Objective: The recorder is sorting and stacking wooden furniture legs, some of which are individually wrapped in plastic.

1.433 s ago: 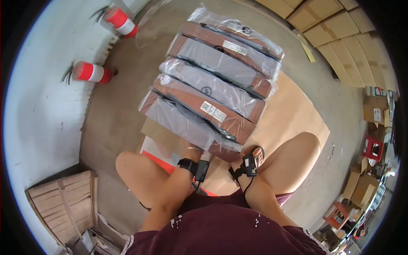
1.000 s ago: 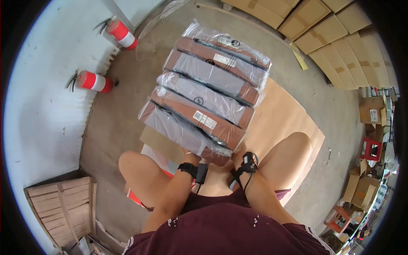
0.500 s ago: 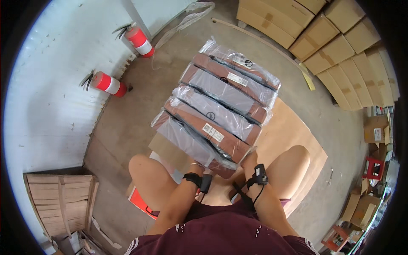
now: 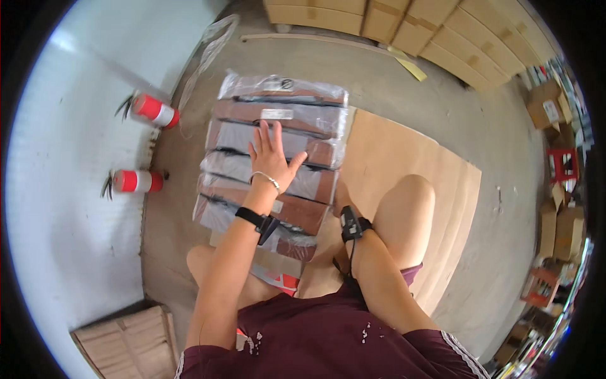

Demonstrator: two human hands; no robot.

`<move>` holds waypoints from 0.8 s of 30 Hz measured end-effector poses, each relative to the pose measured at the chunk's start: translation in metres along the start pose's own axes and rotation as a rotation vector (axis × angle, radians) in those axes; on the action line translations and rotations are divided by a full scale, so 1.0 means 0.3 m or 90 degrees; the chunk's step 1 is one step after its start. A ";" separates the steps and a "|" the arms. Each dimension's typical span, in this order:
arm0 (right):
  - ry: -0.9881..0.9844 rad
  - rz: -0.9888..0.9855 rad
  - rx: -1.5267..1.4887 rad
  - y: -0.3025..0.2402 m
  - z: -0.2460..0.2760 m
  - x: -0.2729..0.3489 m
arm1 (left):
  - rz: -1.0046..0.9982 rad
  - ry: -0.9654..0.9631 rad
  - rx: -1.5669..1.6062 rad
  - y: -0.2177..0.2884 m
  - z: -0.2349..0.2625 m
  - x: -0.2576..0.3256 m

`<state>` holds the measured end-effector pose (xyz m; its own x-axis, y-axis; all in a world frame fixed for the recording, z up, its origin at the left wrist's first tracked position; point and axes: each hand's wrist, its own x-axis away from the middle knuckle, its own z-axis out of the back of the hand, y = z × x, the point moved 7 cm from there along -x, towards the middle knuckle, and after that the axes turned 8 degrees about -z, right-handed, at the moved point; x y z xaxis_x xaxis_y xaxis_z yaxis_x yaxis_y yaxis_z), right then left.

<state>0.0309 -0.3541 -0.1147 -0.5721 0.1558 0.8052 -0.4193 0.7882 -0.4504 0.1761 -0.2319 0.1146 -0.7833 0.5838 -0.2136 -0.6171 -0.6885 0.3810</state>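
In front of me lies a row of several brown-and-grey packages [image 4: 315, 222] wrapped in clear plastic, with white labels and dark gaps between them. My left hand [image 4: 273, 155] is open, palm down, with fingers spread over the middle of the row. It wears a bracelet and, higher up, a black wrist strap with a small device. My right hand [image 4: 341, 191] is low at the right side of the packages, near their edge. Its fingers are hidden, so I cannot tell whether it grips them. A black device [image 4: 351, 223] is strapped to the right wrist.
Flat brown cardboard [image 4: 404, 148] lies under my legs and the packages' right side. Two red fire extinguishers [image 4: 153, 110] stand by the white wall [image 4: 82, 126] on the left. Stacked cartons [image 4: 467, 47] line the far side. A wooden crate [image 4: 129, 344] is at lower left.
My left hand has come up from the packages' near edge and now lies spread on top of them. The view has turned, and the packages appear further left and squarer to me.
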 end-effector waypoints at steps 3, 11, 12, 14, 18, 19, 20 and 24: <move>0.026 -0.018 0.047 0.035 -0.016 0.023 | -0.072 -0.066 -0.143 0.054 -0.141 -0.018; 0.130 0.062 -0.024 0.014 0.002 0.009 | -0.121 -0.045 -0.125 0.083 -0.174 -0.018; 0.201 0.128 0.004 0.006 0.050 -0.014 | -0.138 -0.061 -0.124 0.090 -0.191 -0.014; 0.271 0.122 -0.005 -0.002 0.066 -0.013 | -0.129 -0.018 -0.098 0.055 -0.160 -0.005; 0.281 0.300 0.244 -0.172 0.053 -0.002 | -0.130 -0.007 -0.086 0.062 -0.162 -0.008; 0.260 0.355 0.256 -0.206 0.041 0.007 | -0.125 -0.007 -0.089 0.068 -0.167 -0.012; 0.264 0.354 0.249 -0.220 0.046 0.015 | -0.132 -0.011 -0.090 0.077 -0.170 -0.018; 0.140 0.414 0.236 -0.224 -0.016 0.066 | -0.143 -0.010 -0.087 0.082 -0.155 -0.013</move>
<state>0.0511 -0.4011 -0.0666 -0.6472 0.6631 0.3761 -0.2780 0.2540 -0.9264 0.1605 -0.2710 0.0829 -0.6252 0.7341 -0.2652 -0.7804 -0.5925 0.1998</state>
